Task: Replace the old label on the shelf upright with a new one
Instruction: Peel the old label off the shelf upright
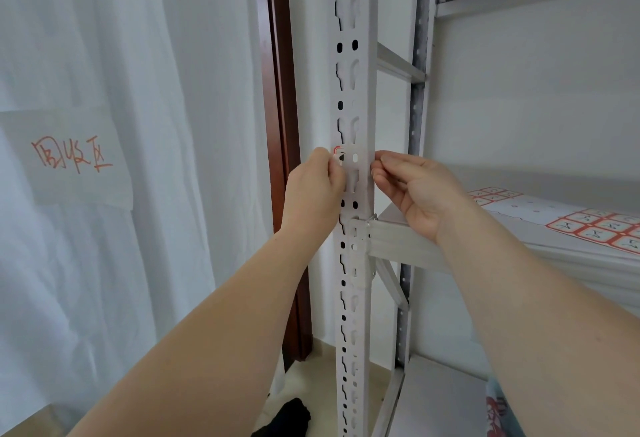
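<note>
Head view: label (349,158) lies across the front face of the upright (353,66), a little above the beam of the shelf (408,241). Its long axis is horizontal while the upright runs vertical, so the two ends of the label point to the two hands. The left hand (313,191) is at the left end, where a red corner shows, and its thumb and forefinger pinch this end. The right hand (415,189) is at the right edge of the upright with curled fingers pressed together. They seem to pinch the right end, but this end is hidden round the corner. Both hands are equally near, one on each side. I judge that the next move goes along this horizontal axis, but I cannot tell if this label is the old or the new one. On the shelf lies a sheet (602,229) of red-bordered labels, their writing too small to read. On the curtain (166,56) a paper (69,159) carries red handwriting, perhaps "回收区".
</note>
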